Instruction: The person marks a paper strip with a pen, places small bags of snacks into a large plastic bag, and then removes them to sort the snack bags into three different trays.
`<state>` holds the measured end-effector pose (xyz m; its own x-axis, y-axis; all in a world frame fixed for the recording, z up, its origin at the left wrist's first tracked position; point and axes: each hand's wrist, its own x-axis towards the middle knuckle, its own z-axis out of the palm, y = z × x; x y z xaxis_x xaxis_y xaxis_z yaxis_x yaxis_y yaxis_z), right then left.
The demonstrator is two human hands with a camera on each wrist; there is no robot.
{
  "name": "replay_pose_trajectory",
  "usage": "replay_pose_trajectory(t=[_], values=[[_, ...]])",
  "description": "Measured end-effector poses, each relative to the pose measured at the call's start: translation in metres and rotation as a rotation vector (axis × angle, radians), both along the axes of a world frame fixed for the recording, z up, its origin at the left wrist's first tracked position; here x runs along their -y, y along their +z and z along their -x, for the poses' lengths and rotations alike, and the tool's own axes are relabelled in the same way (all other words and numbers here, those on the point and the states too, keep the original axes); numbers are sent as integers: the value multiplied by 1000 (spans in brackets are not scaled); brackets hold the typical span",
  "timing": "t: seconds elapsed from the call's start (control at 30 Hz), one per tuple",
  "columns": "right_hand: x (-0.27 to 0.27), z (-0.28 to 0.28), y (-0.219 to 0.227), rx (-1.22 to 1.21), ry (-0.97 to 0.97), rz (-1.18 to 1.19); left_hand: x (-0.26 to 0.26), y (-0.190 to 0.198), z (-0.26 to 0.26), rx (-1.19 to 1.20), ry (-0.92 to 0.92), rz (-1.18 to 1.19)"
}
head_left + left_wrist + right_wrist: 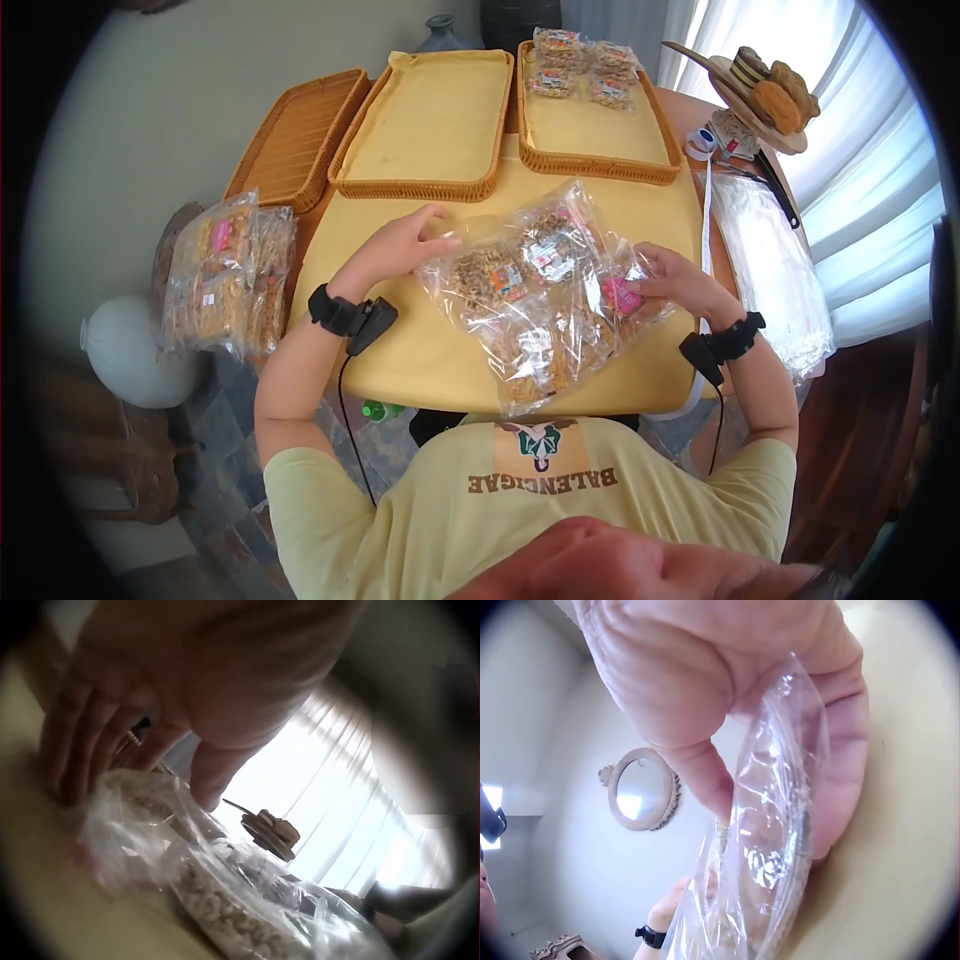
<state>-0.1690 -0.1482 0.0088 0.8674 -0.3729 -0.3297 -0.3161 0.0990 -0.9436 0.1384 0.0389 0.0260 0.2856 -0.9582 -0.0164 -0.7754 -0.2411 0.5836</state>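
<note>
A large clear plastic bag (505, 325) holding several snack packs with orange and pink labels lies tilted over the yellow cloth near the person's chest. The right hand (682, 284) pinches its right edge by a pink label; in the right wrist view the thumb and fingers of this hand (727, 682) stand on both sides of the plastic (769, 840). At the bag's upper left corner is the left hand (392, 250), fingers extended and thumb apart. In the left wrist view the left hand (172, 690) is over the crinkled bag (232, 900), its fingertips partly hidden.
Behind the bag stand an empty wicker tray (305, 135), a cloth-lined tray (425, 125) and a tray (600, 150) with several snack packs. Filled bags (225, 280) lie at the left edge. Flat clear bags (765, 265), tape (701, 144) and a hat (745, 100) are right.
</note>
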Motion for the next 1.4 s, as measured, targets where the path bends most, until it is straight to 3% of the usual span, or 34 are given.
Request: replay_pose_trajectory(t=[0.07, 0.1, 0.17, 0.2, 0.27, 0.3, 0.37, 0.43, 0.53, 0.67, 0.7, 0.73, 0.77, 0.8, 0.83, 0.9, 0.93, 0.97, 1.0, 1.03, 1.07, 1.13, 1.27, 1.37, 1.4], values=[[-3, -2, 4, 22, -23, 21, 5, 9, 9, -503, 56, -334], [-4, -2, 5, 45, -44, 41, 5, 6, 9, -505, 55, -334], [-3, -1, 15, 57, -23, 123, 4, -3, 7, -523, -18, 46], [-4, 0, 21, 71, -2, 205, 0, 8, 14, -524, -19, 44], [-5, 5, 31, 122, -41, 271, -14, 38, 30, -239, -96, 397], [-4, 8, 36, 175, -78, 339, -21, 50, 35, -240, -95, 398], [-4, 19, 44, 176, -127, 426, -34, 64, 44, 308, -313, 859], [-7, 22, 58, 201, -173, 557, -42, 57, 48, 278, -280, 842], [-9, 19, 66, 156, -192, 520, -45, 36, 39, 248, -259, 802], [-6, 19, 42, 81, -171, 565, -50, 29, 49, 333, -375, 833], [-5, 19, 39, 53, -144, 610, -53, 38, 61, 201, -292, 644], [-3, 19, 36, 26, -114, 655, -53, 36, 60, 200, -287, 643], [0, 18, 32, 25, -111, 654, -51, 31, 58, 251, -406, 663], [3, 17, 28, 62, -129, 594, -49, 27, 56, 303, -528, 681], [6, 17, 24, 99, -148, 535, -48, 25, 50, 303, -528, 681], [14, 16, 18, 91, -175, 471, -49, 21, 33, 22, -321, 538], [16, 18, 17, 83, -202, 404, -49, 18, 29, 23, -325, 539], [17, 21, 15, 83, -206, 403, -48, 15, 25, -353, -149, 430], [17, 24, 14, 134, -282, 259, -47, 10, 23, -721, 35, 307], [17, 26, 13, 185, -355, 114, -43, 4, 20, -665, 45, 289], [12, 27, 11, 185, -354, 114, -40, 5, 19, -664, 46, 289], [-1, 32, 8, 273, -479, -282, -33, 8, 18, -783, 160, 44], [-17, 47, -33, 320, -407, -598, -14, -1, 9, -956, 47, -130], [-50, 32, -11, 266, -402, -527, 2, -8, 21, -973, 60, -163], [-55, 29, -10, 250, -379, -486, 4, -9, 22, -982, -24, -170]])
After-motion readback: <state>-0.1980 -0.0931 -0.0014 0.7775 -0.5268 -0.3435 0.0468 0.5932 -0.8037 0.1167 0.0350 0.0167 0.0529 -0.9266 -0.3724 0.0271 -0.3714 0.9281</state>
